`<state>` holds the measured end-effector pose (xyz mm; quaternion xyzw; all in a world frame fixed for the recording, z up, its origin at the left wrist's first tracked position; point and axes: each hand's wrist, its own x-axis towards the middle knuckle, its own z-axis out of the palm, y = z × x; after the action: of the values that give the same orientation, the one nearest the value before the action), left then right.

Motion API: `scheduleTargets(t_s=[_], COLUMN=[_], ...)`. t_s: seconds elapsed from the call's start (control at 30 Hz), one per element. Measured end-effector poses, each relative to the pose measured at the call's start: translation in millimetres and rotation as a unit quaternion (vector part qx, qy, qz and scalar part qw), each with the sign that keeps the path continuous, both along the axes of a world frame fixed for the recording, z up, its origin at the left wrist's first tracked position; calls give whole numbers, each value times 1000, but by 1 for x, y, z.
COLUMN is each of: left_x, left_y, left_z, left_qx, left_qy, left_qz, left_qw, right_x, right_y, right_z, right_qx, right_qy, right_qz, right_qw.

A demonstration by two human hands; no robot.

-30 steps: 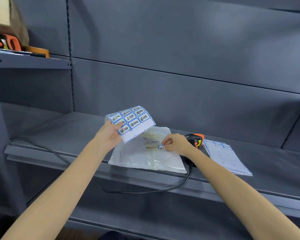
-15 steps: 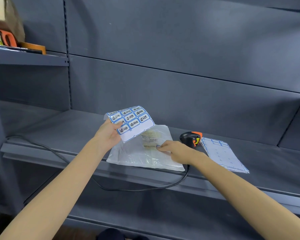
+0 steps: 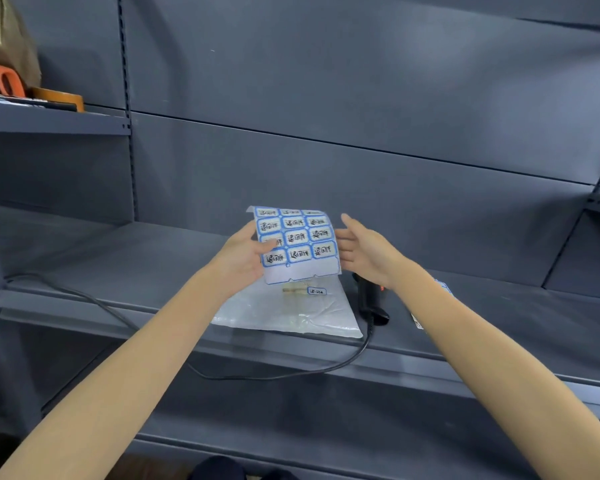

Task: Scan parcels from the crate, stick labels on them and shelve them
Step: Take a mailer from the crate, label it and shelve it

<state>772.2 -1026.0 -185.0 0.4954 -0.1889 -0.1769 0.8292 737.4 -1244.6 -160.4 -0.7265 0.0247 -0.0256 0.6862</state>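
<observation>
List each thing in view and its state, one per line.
Label sheet: held up, curled, bottom row partly peeled.
Left hand: grips the sheet's edge.
Right hand: open beside the sheet.
Parcel: flat on the shelf, one label stuck on.
Scanner: lying on shelf, cabled.

Shelf (image 3: 94,258) and back panel (image 3: 326,81): painted metal, matt grey, smooth. Parcel (image 3: 288,313): thin translucent plastic bag, glossy, wrinkled, with a small paper label (image 3: 316,291) stuck on top. Label sheet (image 3: 297,244) held in left hand (image 3: 241,258): glossy paper, curled, blue-bordered stickers. Scanner (image 3: 371,299): black hard plastic, slight sheen; its cable (image 3: 274,375) smooth black rubbery sheath. Upper-left shelf: brown cardboard box (image 3: 0,29), matt.
</observation>
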Motion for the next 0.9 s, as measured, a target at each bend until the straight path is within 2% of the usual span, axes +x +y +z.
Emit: scheduleTargets(t_s=[0.07,0.17,0.27,0.33,0.4,0.47,0.5,0.6,0.73,0.8,0.9], left_x=[-5,-6,-1,9,21,30,32,39,37,37,39], left_y=[-14,-30,-28,-20,-10,-3,-1,-2,-9,-10,-7], left_z=[6,12,10,3,-5,-12,-14,-28,-39,-38,-36], left_qx=[23,90,222,309,426,530,560,602,683,697,676], left_qy=[-23,-61,-80,-71,-61,-47,-35,1,40,49,45], left_qz=[-14,-4,80,157,212,222,216,181,218,220,204], left_qw=[999,994,968,935,877,817,799,778,696,681,707], right_x=[-5,-15,-28,-39,-49,-58,-61,-63,-57,-56,-54], right_y=[4,-5,-43,-82,-123,-154,-167,-197,-202,-191,-178], right_z=[9,21,30,29,19,2,-9,-44,-71,-72,-74], right_qx=[-1,-31,-43,-71,-92,-104,-109,-157,-298,-347,-390], right_qy=[-43,-115,-148,-147,-121,-76,-50,34,131,165,184], right_qz=[11,-49,-127,-195,-264,-322,-345,-380,-397,-405,-442], right_qw=[999,992,980,967,952,938,931,911,858,830,787])
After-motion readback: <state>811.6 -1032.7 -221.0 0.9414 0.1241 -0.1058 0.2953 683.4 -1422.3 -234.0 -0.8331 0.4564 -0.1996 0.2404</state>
